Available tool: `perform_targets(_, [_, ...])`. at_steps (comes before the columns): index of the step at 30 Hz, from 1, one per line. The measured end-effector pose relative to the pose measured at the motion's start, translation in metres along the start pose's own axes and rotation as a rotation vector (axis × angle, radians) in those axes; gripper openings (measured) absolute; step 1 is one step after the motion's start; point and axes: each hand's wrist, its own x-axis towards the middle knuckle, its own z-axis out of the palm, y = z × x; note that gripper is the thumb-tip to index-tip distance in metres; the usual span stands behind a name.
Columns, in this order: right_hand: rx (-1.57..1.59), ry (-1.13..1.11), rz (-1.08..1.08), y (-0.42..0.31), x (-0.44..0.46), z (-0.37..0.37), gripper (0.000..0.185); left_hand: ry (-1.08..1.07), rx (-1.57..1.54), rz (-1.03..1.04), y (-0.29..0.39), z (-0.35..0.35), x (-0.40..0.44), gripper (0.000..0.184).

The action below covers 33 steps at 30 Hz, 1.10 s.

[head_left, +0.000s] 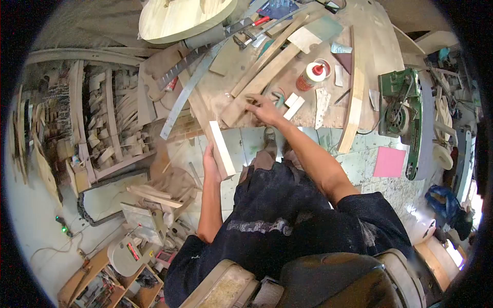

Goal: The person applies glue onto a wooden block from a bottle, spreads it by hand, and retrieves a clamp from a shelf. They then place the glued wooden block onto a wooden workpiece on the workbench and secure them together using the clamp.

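My left hand (pixel 211 162) is wrapped round the near end of a long wooden piece (pixel 220 149) with a pale, light edge, which slants up and left onto the workbench. My right hand (pixel 262 109) is over the near end of a flat wooden board (pixel 267 77), its fingers bent around something I cannot make out. Just right of that hand lie small white blocks (pixel 294 106) and a teal-handled tool (pixel 279 99). A glue bottle with a red cap (pixel 311 76) stands behind them.
A long wooden strip (pixel 354 97) overhangs the bench's front edge. At the right is a green belt sander (pixel 398 102). A metal ruler (pixel 190 92) crosses the bench's left side, near a clamp (pixel 246 40). A pale wooden body (pixel 185 20) is at the top.
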Motion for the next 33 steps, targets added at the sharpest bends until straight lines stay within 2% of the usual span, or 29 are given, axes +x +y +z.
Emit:
perform_targets(3, [0.015, -0.099, -0.109, -0.010, 0.003, -0.004, 0.050, 0.023, -0.027, -0.027, 0.005, 0.017, -0.004, 0.043])
perform_targets(5, [0.020, -0.152, -0.157, -0.016, -0.006, -0.014, 0.049, -0.063, 0.045, -0.001, 0.001, 0.013, 0.012, 0.047])
perform_targets(6, [-0.045, -0.157, -0.141, -0.030, -0.019, -0.028, 0.045, -0.110, 0.083, 0.009, -0.001, 0.013, 0.020, 0.049])
perform_targets(9, [-0.012, -0.028, -0.029, -0.001, -0.061, -0.059, 0.042, -0.162, 0.072, 0.075, -0.007, 0.036, 0.039, 0.051])
perform_targets(12, [0.078, 0.270, 0.046, 0.027, -0.129, -0.105, 0.036, -0.261, 0.140, 0.042, -0.013, 0.060, 0.050, 0.053])
perform_targets(15, [0.172, 0.643, 0.147, 0.077, -0.204, -0.147, 0.030, -0.283, 0.183, 0.003, -0.023, 0.097, 0.042, 0.043])
perform_targets(17, [0.205, 0.886, 0.208, 0.117, -0.247, -0.174, 0.029, -0.324, 0.203, -0.006, -0.037, 0.110, 0.042, 0.044])
perform_targets(19, [0.150, 1.012, 0.435, 0.131, -0.279, -0.197, 0.035, -0.368, 0.211, -0.003, -0.048, 0.126, 0.034, 0.046])
perform_targets(20, [0.161, 1.030, 0.441, 0.142, -0.289, -0.204, 0.037, -0.376, 0.217, 0.010, -0.053, 0.134, 0.029, 0.046])
perform_targets(22, [0.189, 1.055, 0.453, 0.171, -0.299, -0.211, 0.040, -0.382, 0.231, 0.039, -0.066, 0.146, 0.019, 0.045])
perform_targets(25, [0.238, 0.977, 0.463, 0.180, -0.302, -0.219, 0.041, -0.346, 0.202, 0.052, -0.085, 0.157, 0.003, 0.041])
perform_targets(28, [0.100, 0.979, 0.267, 0.184, -0.292, -0.223, 0.038, -0.323, 0.132, 0.011, -0.099, 0.152, -0.011, 0.041])
perform_targets(31, [0.136, 0.779, 0.224, 0.162, -0.278, -0.224, 0.034, -0.179, 0.046, 0.076, -0.110, 0.142, -0.033, 0.046])
perform_targets(33, [0.325, 0.516, 0.229, 0.143, -0.262, -0.222, 0.041, -0.171, -0.062, 0.013, -0.114, 0.121, -0.053, 0.044])
